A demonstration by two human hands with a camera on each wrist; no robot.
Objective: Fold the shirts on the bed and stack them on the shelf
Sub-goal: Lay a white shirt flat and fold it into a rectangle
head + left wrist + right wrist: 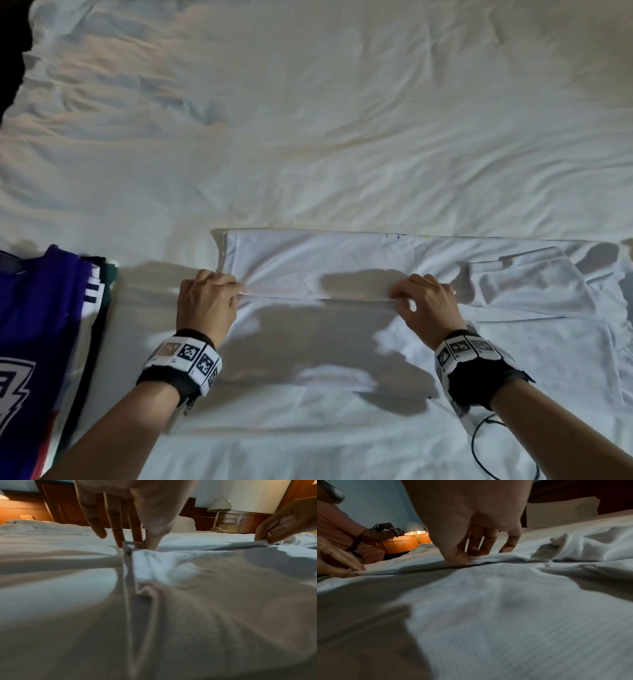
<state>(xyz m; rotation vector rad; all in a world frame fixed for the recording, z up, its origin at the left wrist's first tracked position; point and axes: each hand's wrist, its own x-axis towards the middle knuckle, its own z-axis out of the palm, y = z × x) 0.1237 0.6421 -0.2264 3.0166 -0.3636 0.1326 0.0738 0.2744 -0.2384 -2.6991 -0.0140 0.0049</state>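
Observation:
A white shirt lies spread on the bed, its far long side folded over toward me. My left hand pinches the folded edge at the shirt's left end; in the left wrist view the thumb and fingers close on that hem. My right hand pinches the same edge further right, thumb and fingertips on the fabric. A sleeve lies bunched to the right of that hand. A purple jersey tops a pile of shirts at the left.
The bed's rumpled white sheet stretches far ahead. A black cable trails from my right wrist. In the wrist views, a dark wooden headboard, pillow, bedside lamps and another person stand beyond the bed.

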